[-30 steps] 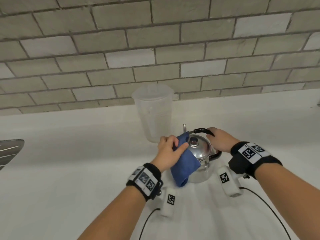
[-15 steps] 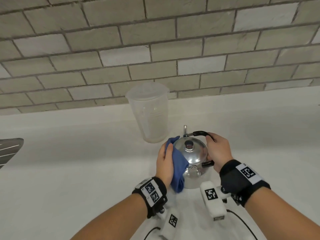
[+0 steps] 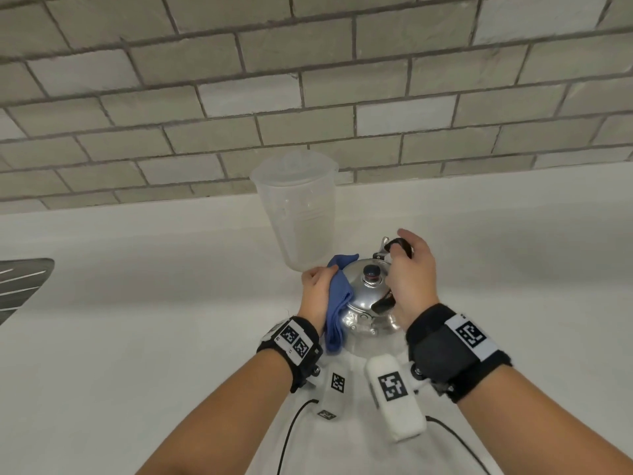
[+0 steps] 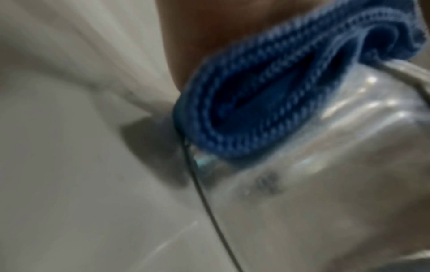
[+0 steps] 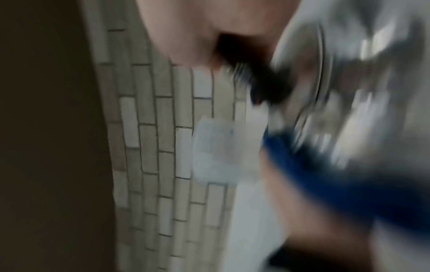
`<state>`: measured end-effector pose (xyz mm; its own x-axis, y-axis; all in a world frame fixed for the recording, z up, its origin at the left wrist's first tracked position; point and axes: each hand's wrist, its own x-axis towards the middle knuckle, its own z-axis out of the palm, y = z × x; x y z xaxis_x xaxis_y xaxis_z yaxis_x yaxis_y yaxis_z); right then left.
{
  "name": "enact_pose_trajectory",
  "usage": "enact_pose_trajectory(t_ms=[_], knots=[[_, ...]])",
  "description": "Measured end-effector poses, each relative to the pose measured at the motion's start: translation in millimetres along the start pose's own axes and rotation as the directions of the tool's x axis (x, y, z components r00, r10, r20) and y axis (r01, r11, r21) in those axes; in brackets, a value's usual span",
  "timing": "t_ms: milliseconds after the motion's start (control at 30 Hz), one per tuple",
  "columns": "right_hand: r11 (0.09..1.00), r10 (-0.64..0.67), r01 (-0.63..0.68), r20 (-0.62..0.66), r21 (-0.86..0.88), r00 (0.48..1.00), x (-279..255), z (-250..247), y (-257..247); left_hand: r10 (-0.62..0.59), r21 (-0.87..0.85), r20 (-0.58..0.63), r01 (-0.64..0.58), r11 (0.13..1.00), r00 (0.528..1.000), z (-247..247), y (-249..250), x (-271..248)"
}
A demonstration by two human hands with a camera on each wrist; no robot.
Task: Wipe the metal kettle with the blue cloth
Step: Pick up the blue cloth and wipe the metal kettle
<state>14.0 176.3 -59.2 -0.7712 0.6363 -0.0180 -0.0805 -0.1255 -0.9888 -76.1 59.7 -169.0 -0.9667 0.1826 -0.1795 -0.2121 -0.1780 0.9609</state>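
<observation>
A shiny metal kettle (image 3: 359, 296) with a dark lid knob stands on the white counter, just in front of me. My left hand (image 3: 317, 291) holds the folded blue cloth (image 3: 337, 303) flat against the kettle's left side. In the left wrist view the blue cloth (image 4: 267, 103) lies pressed on the kettle (image 4: 337, 165) wall. My right hand (image 3: 409, 274) grips the black handle (image 3: 399, 246) arching over the kettle's right side. The right wrist view is blurred; the handle (image 5: 258, 79), kettle (image 5: 363, 92) and cloth (image 5: 325, 174) show there.
A clear plastic measuring jug (image 3: 296, 209) stands right behind the kettle, against the brick wall (image 3: 308, 80). A dark metal rack edge (image 3: 20, 282) pokes in at the far left. White counter (image 3: 137, 320) stretches to both sides.
My left hand slid the cloth from the kettle's top front round to its left side. My right hand shifted along the handle, and the kettle turned a little.
</observation>
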Motion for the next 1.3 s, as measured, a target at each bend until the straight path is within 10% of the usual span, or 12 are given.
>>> enact_pose_trajectory(t_ms=[67, 200, 367, 633, 867, 1100, 1300], knots=[[0.929, -0.138, 0.219, 0.272, -0.298, 0.953, -1.0, -13.7, -11.2, 0.032, 0.02, 0.032, -0.033, 0.999, 0.999, -0.9, 0.4, -3.9], [0.298, -0.084, 0.719, 0.733, -0.628, 0.675, 20.2, -52.7, -26.6, 0.019, -0.064, 0.096, -0.013, 0.998, 0.995, -4.3, -0.8, -3.8], [0.285, 0.069, 0.846, 0.889, -0.452, 0.452, 41.8, -55.9, -34.6, -0.002, -0.08, 0.102, 0.01, 0.997, 0.995, -3.2, -0.1, -3.5], [0.451, -0.291, 0.748, 0.712, -0.486, 0.639, 24.3, -22.9, -1.6, -0.07, -0.154, 0.014, 0.072, 0.986, 0.997, -9.2, -5.0, 0.9], [0.243, -0.438, 0.598, 0.464, -0.764, 0.77, 11.2, 14.9, 8.5, -0.1, -0.199, -0.07, 0.085, 0.976, 0.993, 2.7, 9.7, -19.5], [0.204, -0.333, 0.658, 0.581, -0.725, 0.743, 26.3, 17.0, -10.7, -0.021, 0.011, -0.103, 0.022, 1.0, 0.994, -5.8, 1.1, -17.3], [0.458, -0.097, 0.378, 0.377, -0.805, 0.921, 35.0, 13.3, -19.7, -0.002, 0.062, -0.056, 0.005, 0.998, 0.998, -4.7, 9.4, -23.7]])
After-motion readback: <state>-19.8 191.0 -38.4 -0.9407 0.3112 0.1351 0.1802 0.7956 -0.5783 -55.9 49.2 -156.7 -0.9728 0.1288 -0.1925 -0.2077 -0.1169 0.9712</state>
